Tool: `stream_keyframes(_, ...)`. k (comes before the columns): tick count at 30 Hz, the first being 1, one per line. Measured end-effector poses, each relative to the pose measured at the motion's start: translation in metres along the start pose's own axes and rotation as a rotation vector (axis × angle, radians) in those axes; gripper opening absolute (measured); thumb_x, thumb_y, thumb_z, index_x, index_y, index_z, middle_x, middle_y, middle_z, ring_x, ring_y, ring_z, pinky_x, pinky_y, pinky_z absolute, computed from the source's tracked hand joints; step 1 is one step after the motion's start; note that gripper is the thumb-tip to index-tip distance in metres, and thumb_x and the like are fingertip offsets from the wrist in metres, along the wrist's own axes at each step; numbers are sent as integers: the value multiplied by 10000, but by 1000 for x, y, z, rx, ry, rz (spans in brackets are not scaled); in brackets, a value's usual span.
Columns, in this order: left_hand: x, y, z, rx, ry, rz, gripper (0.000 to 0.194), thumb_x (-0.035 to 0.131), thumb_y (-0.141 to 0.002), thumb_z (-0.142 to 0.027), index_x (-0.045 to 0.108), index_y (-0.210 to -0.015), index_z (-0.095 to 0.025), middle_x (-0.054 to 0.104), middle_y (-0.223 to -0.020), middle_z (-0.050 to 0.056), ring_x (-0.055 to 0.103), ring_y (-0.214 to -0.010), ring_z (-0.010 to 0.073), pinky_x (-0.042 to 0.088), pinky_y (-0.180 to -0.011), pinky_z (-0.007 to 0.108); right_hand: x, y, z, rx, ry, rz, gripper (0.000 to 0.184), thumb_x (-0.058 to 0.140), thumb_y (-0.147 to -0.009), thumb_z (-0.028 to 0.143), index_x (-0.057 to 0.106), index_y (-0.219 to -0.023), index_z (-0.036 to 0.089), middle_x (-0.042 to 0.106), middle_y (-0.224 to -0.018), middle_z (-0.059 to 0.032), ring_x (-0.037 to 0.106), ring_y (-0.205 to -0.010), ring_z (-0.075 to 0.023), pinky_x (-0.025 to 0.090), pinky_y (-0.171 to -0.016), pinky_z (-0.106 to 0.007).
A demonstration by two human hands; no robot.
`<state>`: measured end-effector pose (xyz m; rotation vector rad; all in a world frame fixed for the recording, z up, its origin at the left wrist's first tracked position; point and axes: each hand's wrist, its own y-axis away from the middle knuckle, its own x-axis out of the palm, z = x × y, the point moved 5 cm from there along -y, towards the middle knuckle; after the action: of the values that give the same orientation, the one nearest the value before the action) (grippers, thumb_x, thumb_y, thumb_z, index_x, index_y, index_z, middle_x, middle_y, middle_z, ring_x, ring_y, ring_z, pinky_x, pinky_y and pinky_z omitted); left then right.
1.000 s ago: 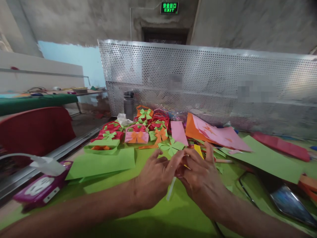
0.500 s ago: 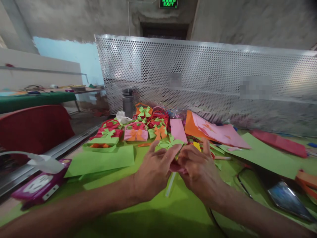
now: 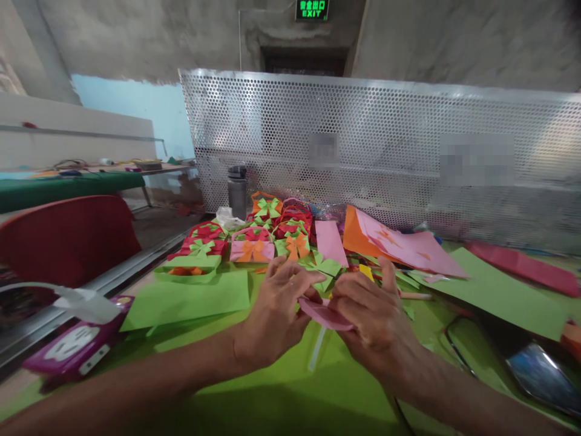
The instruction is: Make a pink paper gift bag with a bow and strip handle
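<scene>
A small piece of pink paper is held between my two hands above the green tabletop. My left hand pinches its left edge, thumb and fingers closed. On the other side my right hand grips it with curled fingers, the index finger pointing up. Exactly how the paper is folded is hidden by the fingers. Below it a thin white stick lies on the table. Just beyond my hands are green paper pieces and a yellow item, partly covered.
Small paper bags with bows stand at the back left, by a grey bottle. Green sheets, pink sheets and a phone lie around. A purple power strip sits left; a perforated metal panel closes the back.
The hands have drawn slightly apart, and more of the pink paper shows between them. The whole view has shifted a little.
</scene>
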<state>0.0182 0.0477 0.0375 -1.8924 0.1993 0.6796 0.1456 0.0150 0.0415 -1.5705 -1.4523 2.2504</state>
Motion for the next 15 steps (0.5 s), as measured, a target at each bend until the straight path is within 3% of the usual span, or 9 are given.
stream_keyframes(11,-7,0,16,-22,-9,-10,435,543,-664,38,509,-1035,-187,705,-726,-35,501,-836,196,341,-859,406,1,2,-3,-18,28,17,206,420,-845,162,547,-685,187,576,-737,-1,515,-779,-172,83,-992,-527)
stream_keyframes(15,-6,-1,25,-34,-20,1,340,561,-692,-6,542,-985,-178,695,-724,-14,497,-839,204,371,-822,393,0,1,-6,16,0,25,218,419,-858,180,559,-692,185,585,-738,-1,522,-767,-169,106,-983,-512)
